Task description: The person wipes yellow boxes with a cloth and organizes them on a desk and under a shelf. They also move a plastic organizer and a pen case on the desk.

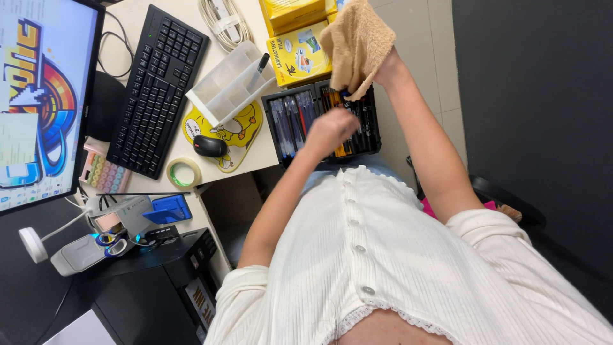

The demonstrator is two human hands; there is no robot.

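My right hand is raised over the desk's edge and grips a tan fluffy cloth, which hangs over a black tray of pens and pencils. A dark pen end shows just under the cloth. My left hand hovers over the middle of the tray with its back to the camera. Its fingers are curled and blurred, so what they hold is hidden.
A clear divided organizer with a black pen lies on a yellow mouse pad beside a mouse. A black keyboard, a monitor, a tape roll, yellow boxes and a black printer surround them.
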